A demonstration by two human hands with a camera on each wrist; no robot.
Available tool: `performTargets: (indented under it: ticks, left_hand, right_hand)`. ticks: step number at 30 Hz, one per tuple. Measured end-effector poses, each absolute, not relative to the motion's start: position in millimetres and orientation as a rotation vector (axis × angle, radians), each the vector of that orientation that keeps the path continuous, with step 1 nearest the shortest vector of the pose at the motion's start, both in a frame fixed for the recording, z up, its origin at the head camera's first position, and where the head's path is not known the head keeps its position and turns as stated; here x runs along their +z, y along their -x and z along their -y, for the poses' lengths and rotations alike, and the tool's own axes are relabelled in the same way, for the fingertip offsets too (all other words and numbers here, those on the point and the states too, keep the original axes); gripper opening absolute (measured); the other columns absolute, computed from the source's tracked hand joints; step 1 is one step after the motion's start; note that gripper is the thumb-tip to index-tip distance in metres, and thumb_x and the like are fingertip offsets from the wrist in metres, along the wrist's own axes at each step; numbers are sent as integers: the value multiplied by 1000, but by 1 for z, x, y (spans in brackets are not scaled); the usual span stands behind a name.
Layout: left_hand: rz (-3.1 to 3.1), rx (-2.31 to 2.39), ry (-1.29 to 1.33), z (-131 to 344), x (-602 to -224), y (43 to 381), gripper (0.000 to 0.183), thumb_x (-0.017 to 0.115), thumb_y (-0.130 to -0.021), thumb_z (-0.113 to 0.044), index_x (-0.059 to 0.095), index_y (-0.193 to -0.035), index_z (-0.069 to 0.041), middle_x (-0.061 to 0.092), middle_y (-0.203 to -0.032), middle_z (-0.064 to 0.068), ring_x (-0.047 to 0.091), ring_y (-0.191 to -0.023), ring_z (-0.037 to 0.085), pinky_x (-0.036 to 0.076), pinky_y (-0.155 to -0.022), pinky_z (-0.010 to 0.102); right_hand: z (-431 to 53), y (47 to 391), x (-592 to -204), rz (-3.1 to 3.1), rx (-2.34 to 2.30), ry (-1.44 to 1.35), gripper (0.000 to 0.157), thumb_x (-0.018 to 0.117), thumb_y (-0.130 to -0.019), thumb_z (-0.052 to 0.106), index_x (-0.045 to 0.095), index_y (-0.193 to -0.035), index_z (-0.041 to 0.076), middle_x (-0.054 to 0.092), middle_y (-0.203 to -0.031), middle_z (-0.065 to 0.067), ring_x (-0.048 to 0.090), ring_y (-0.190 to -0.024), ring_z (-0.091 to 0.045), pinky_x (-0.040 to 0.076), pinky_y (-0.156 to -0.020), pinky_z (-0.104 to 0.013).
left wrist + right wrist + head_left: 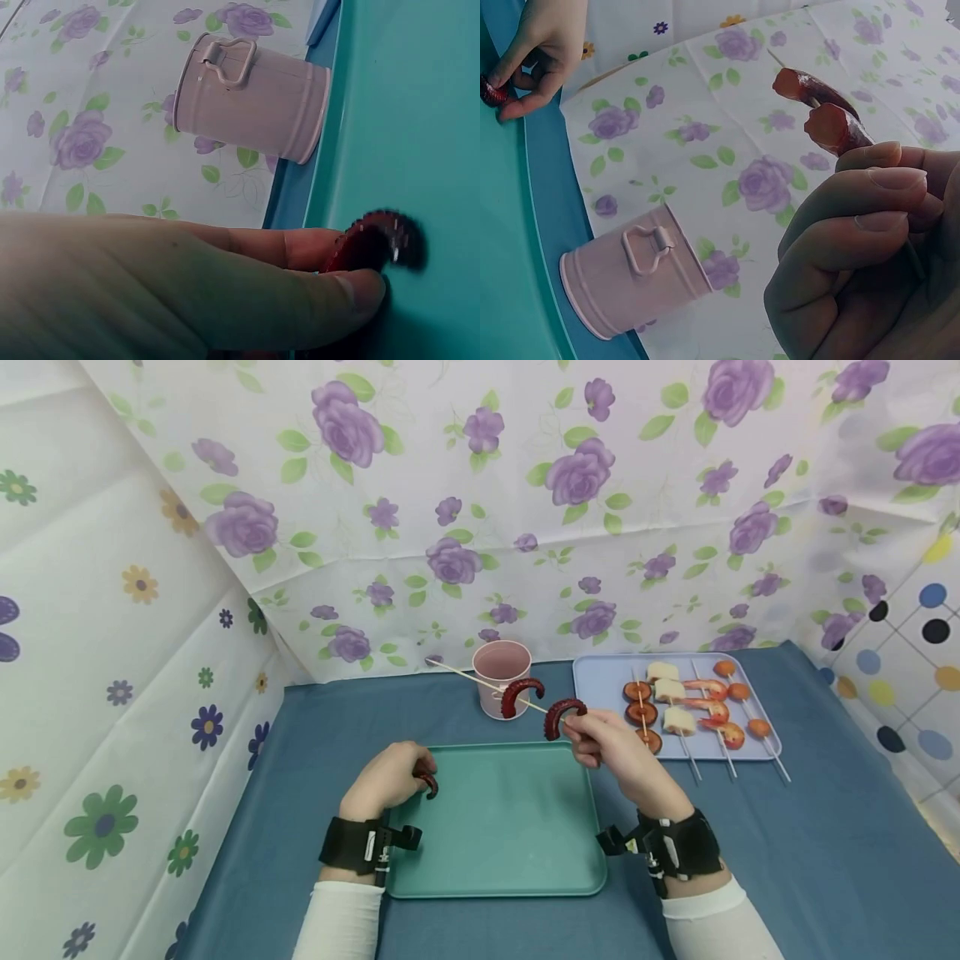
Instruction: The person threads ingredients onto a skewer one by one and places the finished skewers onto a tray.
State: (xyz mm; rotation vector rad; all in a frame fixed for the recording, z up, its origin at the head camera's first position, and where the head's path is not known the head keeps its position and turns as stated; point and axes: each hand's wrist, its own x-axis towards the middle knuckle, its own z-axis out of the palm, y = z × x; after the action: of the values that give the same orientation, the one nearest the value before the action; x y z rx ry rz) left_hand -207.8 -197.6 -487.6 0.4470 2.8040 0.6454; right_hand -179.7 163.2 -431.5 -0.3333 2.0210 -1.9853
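My right hand [611, 747] grips a thin wooden skewer [461, 672] that carries two dark red octopus tentacle pieces, one [522, 695] midway along it and one [562, 717] right by the fingers. In the right wrist view the cut ends of both tentacle pieces [832, 129] face the camera above the curled fingers. Over the left edge of the green tray [498, 818], my left hand [386, 781] pinches another tentacle piece [386, 232] between thumb and fingers. Its curled tip shows past the thumb in the left wrist view.
A pink metal bucket [495, 697] stands behind the green tray. At the back right, a pale lavender tray [600, 693] holds several loaded skewers with mushroom slices [641, 714], white chunks [678, 721], shrimp [723, 732] and orange balls [759, 727]. Patterned cloth hangs behind and at both sides.
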Motion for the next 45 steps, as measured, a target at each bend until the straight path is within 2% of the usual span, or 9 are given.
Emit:
performTargets:
  ticks: [8, 12, 15, 19, 23, 26, 31, 36, 45]
  left_hand:
    - [-2827, 634, -528, 199, -486, 207, 14, 79, -98, -4, 80, -110, -11, 68, -102, 4, 63, -88, 20, 54, -78, 42]
    - [-2863, 774, -618, 199, -481, 208, 11, 74, -102, -7, 81, -111, -10, 65, -102, 4, 60, -87, 19, 52, -78, 42]
    - [-2877, 992, -638, 197, -476, 210, 14, 69, -107, -10, 78, -116, -10, 66, -108, 5, 62, -94, 21, 52, -82, 43]
    - [-2801, 1366, -584, 194, -468, 211, 20, 52, -115, -14, 63, -132, -8, 68, -112, 14, 71, -97, 30, 56, -80, 47]
    - [-2630, 1757, -455, 190, -457, 210, 31, 39, -119, -21, 47, -146, -6, 64, -106, 23, 72, -80, 40, 58, -66, 48]
    - [-2532, 1942, -346, 189, -451, 208, 38, 34, -120, -24, 42, -153, -6, 56, -105, 23, 67, -74, 34, 56, -63, 38]
    - [-2353, 2089, -302, 189, -442, 205, 43, 25, -120, -20, 28, -162, -12, 44, -113, 18, 61, -85, 22, 50, -72, 27]
    - [-2252, 2158, -374, 188, -436, 202, 48, 23, -120, -13, 16, -167, -14, 39, -117, 14, 60, -95, 21, 50, -82, 27]
    - [-2228, 2196, -478, 181, -428, 194, 44, 32, -119, -11, 27, -162, -5, 47, -125, 15, 64, -94, 20, 54, -81, 28]
  right_hand:
    - [-162, 179, -432, -2027, -1978, 332, 45, 43, -116, 21, 46, -75, 4, 27, -63, -1, 30, -54, -16, 32, -65, -31]
    - [-163, 179, -433, -2022, -1975, 328, 45, 43, -116, 24, 46, -75, 4, 27, -64, -1, 30, -55, -16, 32, -65, -31]
    - [-163, 179, -432, -2019, -1977, 321, 45, 43, -116, 24, 46, -76, 4, 28, -64, -1, 29, -55, -16, 32, -65, -31]
    - [-163, 178, -431, -2025, -1974, 313, 44, 42, -116, 22, 47, -76, 4, 28, -64, -1, 30, -55, -16, 32, -65, -31]
    - [-163, 178, -432, -2040, -1959, 316, 44, 44, -116, 23, 48, -76, 4, 29, -63, -1, 31, -55, -16, 33, -65, -30]
    - [-162, 178, -432, -2049, -1950, 319, 45, 46, -115, 25, 48, -76, 4, 30, -63, -1, 32, -55, -16, 34, -65, -30]
    - [-161, 179, -434, -2057, -1938, 336, 45, 47, -115, 26, 47, -77, 3, 30, -64, -2, 31, -56, -20, 34, -65, -30]
    - [-161, 179, -435, -2054, -1909, 345, 42, 49, -113, 24, 48, -77, 2, 32, -65, -3, 33, -57, -18, 33, -63, -30]
    - [-159, 180, -435, -2056, -1848, 380, 42, 49, -114, 23, 47, -78, 1, 32, -66, -2, 35, -58, -17, 32, -62, -30]
